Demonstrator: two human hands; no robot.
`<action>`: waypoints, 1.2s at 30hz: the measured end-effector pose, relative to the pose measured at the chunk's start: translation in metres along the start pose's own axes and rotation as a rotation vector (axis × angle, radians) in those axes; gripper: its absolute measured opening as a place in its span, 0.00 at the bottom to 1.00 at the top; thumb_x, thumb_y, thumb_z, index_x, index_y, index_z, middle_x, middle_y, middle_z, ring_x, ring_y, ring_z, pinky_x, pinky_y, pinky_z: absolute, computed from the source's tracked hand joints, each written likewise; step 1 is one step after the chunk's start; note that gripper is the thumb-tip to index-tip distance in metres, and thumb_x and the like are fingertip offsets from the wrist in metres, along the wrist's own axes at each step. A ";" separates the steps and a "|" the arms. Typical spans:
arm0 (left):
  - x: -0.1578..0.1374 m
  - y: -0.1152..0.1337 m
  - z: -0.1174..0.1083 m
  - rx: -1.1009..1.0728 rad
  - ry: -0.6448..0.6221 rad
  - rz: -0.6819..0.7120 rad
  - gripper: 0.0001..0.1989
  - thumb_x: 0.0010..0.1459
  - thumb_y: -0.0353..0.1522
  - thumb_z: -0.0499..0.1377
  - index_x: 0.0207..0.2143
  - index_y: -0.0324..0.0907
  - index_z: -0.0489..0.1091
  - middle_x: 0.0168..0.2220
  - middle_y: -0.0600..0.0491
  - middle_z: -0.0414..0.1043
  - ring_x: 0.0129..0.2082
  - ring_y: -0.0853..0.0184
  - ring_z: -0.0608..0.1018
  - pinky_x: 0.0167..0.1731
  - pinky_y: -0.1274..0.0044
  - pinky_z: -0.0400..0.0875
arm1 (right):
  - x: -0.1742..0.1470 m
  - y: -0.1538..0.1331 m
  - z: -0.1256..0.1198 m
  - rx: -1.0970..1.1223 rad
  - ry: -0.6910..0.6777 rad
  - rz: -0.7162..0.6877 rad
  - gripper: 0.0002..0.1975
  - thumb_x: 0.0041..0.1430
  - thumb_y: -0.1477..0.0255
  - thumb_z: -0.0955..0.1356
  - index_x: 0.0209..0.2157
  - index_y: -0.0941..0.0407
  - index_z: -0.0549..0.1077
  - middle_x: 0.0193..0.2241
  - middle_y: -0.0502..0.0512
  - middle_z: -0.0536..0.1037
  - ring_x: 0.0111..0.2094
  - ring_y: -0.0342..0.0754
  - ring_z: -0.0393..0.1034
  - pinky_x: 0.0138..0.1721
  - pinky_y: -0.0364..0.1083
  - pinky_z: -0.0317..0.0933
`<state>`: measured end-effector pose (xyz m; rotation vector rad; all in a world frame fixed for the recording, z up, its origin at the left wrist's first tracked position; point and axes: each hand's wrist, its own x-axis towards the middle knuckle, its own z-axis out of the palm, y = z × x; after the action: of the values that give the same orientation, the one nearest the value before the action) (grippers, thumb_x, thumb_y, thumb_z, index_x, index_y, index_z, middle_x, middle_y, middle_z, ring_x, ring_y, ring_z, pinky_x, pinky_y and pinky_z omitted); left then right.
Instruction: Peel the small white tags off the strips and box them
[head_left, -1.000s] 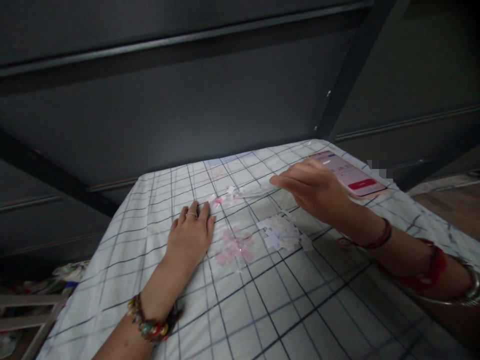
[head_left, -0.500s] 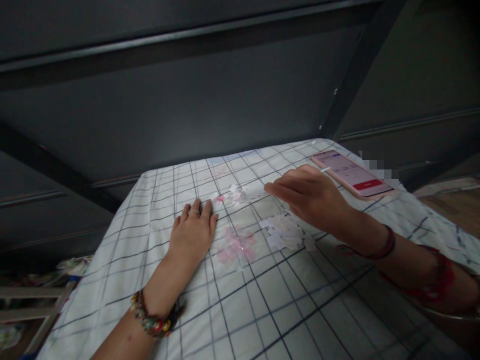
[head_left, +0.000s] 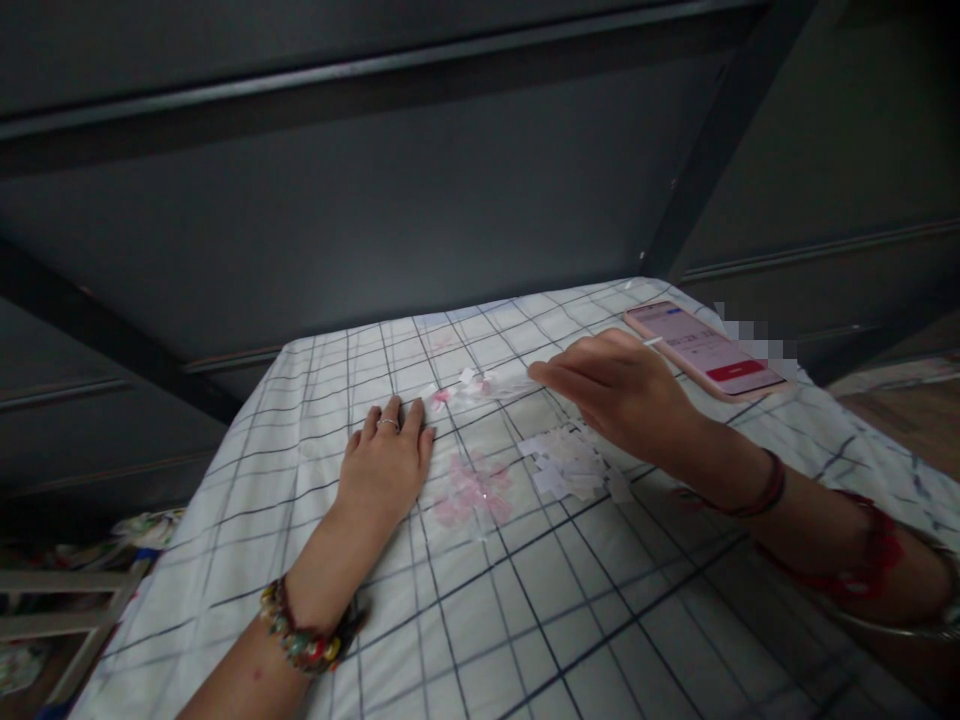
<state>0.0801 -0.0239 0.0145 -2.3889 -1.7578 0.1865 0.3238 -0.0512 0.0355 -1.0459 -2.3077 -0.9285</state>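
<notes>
My left hand [head_left: 386,455] lies palm down on the checked cloth, fingers spread, beside a pink translucent flower shape [head_left: 474,492]. My right hand [head_left: 611,390] is raised a little above the cloth, its fingers pinched together. Out of the back of that grip pokes the end of a thin white stick [head_left: 655,341]; its kind and its other end are hard to make out. Between the two hands lie small pink and white pieces [head_left: 469,384], with a blurred, clear sheen reaching toward my right fingertips. Below my right hand is a pile of small white paper-like pieces [head_left: 574,462].
A phone [head_left: 705,350] in a pink case lies to the right, its screen lit. The white cloth with dark grid lines [head_left: 480,620] covers the surface. Dark grey panels [head_left: 375,200] stand behind it. A pale slatted frame [head_left: 67,600] shows at lower left.
Both hands stay almost in place. My right forearm shifts very slightly, and the clear sheen by the right fingertips looks a little different.
</notes>
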 end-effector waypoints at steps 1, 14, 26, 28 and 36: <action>0.000 0.000 0.000 -0.003 0.001 0.001 0.23 0.69 0.35 0.45 0.63 0.37 0.59 0.63 0.38 0.59 0.61 0.49 0.64 0.54 0.62 0.66 | 0.001 -0.001 0.001 0.001 0.016 -0.025 0.15 0.65 0.81 0.56 0.41 0.55 0.71 0.26 0.49 0.74 0.28 0.44 0.62 0.30 0.46 0.52; 0.001 0.000 -0.001 -0.002 -0.017 -0.010 0.23 0.69 0.36 0.44 0.63 0.38 0.58 0.63 0.40 0.58 0.62 0.50 0.64 0.54 0.62 0.65 | 0.005 -0.009 0.001 0.052 0.111 -0.071 0.11 0.63 0.82 0.60 0.41 0.57 0.71 0.28 0.49 0.77 0.31 0.45 0.65 0.33 0.46 0.58; 0.001 0.000 0.000 -0.012 0.002 -0.004 0.23 0.69 0.36 0.44 0.63 0.38 0.58 0.63 0.39 0.59 0.61 0.48 0.64 0.53 0.62 0.66 | 0.008 -0.010 -0.002 0.072 0.146 -0.075 0.11 0.64 0.81 0.60 0.40 0.59 0.72 0.28 0.50 0.77 0.30 0.44 0.65 0.32 0.46 0.57; 0.001 0.000 -0.001 -0.015 -0.003 -0.005 0.23 0.69 0.35 0.44 0.63 0.38 0.58 0.63 0.39 0.58 0.61 0.48 0.64 0.54 0.62 0.66 | 0.009 -0.011 -0.001 0.063 0.152 -0.078 0.10 0.64 0.81 0.61 0.41 0.59 0.73 0.29 0.50 0.78 0.31 0.45 0.66 0.33 0.46 0.58; 0.002 0.001 -0.004 -0.001 -0.009 -0.003 0.23 0.69 0.36 0.44 0.63 0.38 0.58 0.63 0.39 0.59 0.61 0.49 0.64 0.53 0.62 0.66 | 0.009 -0.013 0.000 0.140 0.135 -0.076 0.10 0.63 0.80 0.62 0.39 0.57 0.74 0.30 0.51 0.77 0.33 0.45 0.66 0.35 0.46 0.56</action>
<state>0.0821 -0.0229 0.0177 -2.3900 -1.7657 0.1964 0.3081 -0.0532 0.0353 -0.8191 -2.2767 -0.8263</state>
